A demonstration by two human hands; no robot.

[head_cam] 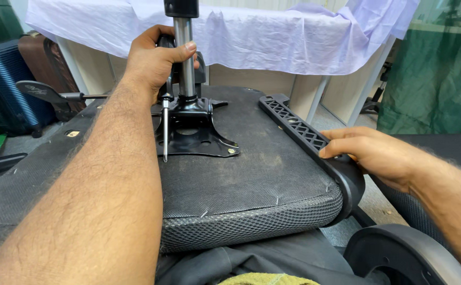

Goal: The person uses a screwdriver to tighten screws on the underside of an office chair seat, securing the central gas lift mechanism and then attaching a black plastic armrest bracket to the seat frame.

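An upturned office chair seat (251, 174) lies across my lap, its dark fabric underside facing up. A black metal mechanism plate (196, 134) is mounted on it, with a chrome gas cylinder (184, 53) rising from it. My left hand (154, 58) is closed on a screwdriver (165, 129) whose shaft points down at the plate's left edge, thumb resting against the cylinder. My right hand (373, 153) grips the black plastic armrest bracket (299, 129) at the seat's right edge.
A black lever (45, 94) sticks out to the left of the mechanism. A table draped in a pale lilac cloth (262, 31) stands behind. Suitcases (8, 79) sit at far left, green fabric (441, 68) at right, a curved black armrest pad (399, 256) near my right forearm.
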